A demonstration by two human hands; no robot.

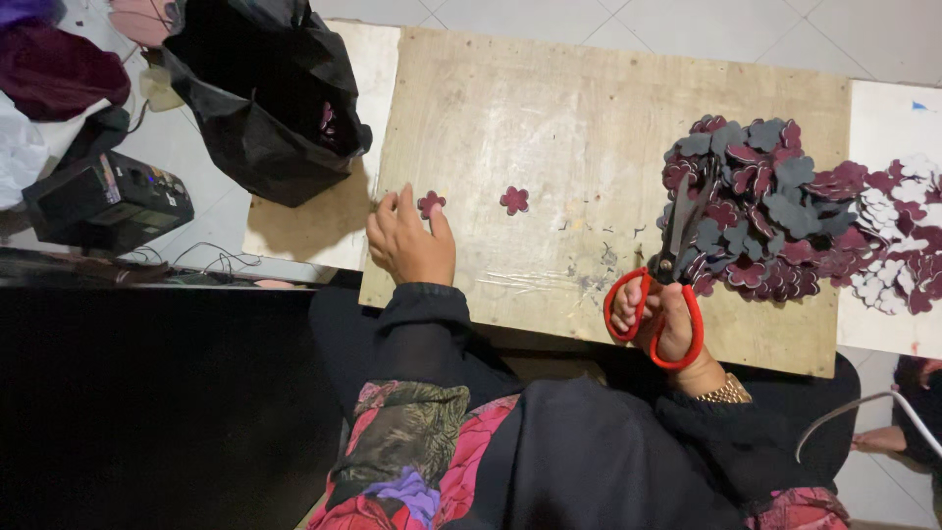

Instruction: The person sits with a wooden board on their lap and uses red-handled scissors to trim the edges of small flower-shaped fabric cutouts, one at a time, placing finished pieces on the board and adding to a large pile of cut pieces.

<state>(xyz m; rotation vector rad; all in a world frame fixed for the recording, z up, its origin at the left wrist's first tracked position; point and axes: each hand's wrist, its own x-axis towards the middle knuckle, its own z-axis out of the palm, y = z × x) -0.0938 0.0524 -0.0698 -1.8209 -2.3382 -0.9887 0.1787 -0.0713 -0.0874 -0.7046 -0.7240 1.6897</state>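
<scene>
My left hand [410, 240] rests on a plywood board [549, 128], its fingertips touching a small maroon flower-shaped cutout [430, 203]. A second maroon flower cutout [514, 200] lies alone a little to the right. My right hand [659, 324] grips the red handles of black-bladed scissors [677, 250], whose blades point up toward a heap of maroon and grey flower cutouts [775, 206] on the board's right side.
An open black plastic bag [265, 93] sits at the board's far left corner. A black device with cables [108, 201] stands on the tiled floor at left. More maroon and white cutouts [898, 255] spread over a white panel at right.
</scene>
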